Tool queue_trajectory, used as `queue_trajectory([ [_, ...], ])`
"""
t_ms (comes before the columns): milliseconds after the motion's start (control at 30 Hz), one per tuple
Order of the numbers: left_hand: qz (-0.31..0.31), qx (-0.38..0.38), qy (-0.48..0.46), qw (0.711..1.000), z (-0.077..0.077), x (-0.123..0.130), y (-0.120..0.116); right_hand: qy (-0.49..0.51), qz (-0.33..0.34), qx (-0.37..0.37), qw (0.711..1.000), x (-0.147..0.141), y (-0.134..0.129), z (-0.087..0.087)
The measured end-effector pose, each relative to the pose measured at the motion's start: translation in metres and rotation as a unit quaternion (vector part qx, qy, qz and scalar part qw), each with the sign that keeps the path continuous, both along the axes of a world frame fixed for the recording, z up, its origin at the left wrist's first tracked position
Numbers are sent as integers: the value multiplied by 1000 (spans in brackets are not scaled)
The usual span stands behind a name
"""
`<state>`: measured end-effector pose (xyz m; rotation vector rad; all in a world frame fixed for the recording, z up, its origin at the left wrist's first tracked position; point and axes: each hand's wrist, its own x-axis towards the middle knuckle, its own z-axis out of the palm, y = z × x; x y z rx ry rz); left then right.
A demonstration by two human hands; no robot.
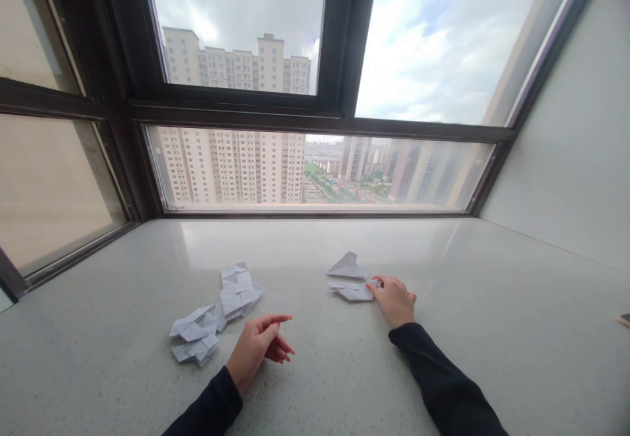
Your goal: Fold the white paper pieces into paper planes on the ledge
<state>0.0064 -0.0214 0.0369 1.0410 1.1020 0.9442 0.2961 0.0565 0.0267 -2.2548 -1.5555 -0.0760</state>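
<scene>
My right hand (395, 300) pinches the right end of a folded white paper piece (352, 291) on the pale speckled sill. Just behind that piece lies a paper airplane (348, 266) with a pointed top. My left hand (259, 344) hovers over the sill with fingers apart and nothing in them. To its left are two groups of folded papers: a nearer pile (195, 335) and a farther stack (239, 291), which seem to touch or overlap at their edges. My right fingertips hide the end of the piece they hold.
The speckled sill (467, 357) runs back to a dark window frame (315, 215). A white wall (561, 153) bounds it on the right. At the far right edge sits a small dark object (625, 318), cut off by the picture. Tall buildings show through the glass.
</scene>
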Motion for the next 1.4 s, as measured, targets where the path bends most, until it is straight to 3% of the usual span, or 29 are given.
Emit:
queue_trajectory([
  [533,-8,19,5,1000,-1,0,0,-12,-39,97,994,-4,-7,8],
  [700,2,127,89,988,3,-5,1,-11,19,151,988,-20,-13,19],
  [767,12,223,187,957,6,-11,2,-13,74,185,980,-35,-18,26],
  [867,46,364,353,861,7,-23,7,6,187,226,956,-65,-30,33],
  [933,82,397,455,793,3,-31,11,35,265,237,934,-87,-40,33],
  [1000,105,371,542,747,-3,-38,17,73,352,210,909,-108,-52,29],
  [1067,107,317,599,727,-9,-43,22,107,405,167,892,-124,-61,23],
  [1167,100,257,637,720,-13,-47,25,158,437,121,877,-136,-69,16],
  [1400,110,251,664,696,-5,-45,19,243,441,62,862,-135,-70,10],
])
